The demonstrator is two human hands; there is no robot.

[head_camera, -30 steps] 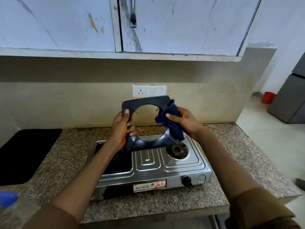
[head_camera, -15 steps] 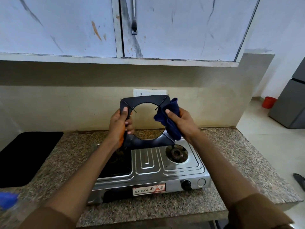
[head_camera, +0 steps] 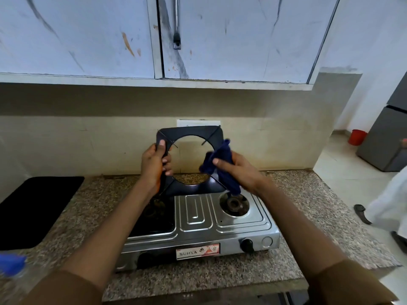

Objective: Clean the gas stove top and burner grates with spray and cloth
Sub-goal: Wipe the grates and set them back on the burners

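Grate (head_camera: 189, 133) held upright above stove (head_camera: 198, 216), lifted so both faces can be reached | left hand (head_camera: 154, 164) curls round its left edge to steady it | right hand (head_camera: 237, 168) pinches blue cloth (head_camera: 222, 166) against the right side, apparently wiping.

Soft, even daylight from the right; a dim shadow band under the cupboards (head_camera: 154, 40). Wide-angle bending at edges; blurred bottle (head_camera: 11, 267) at lower left.
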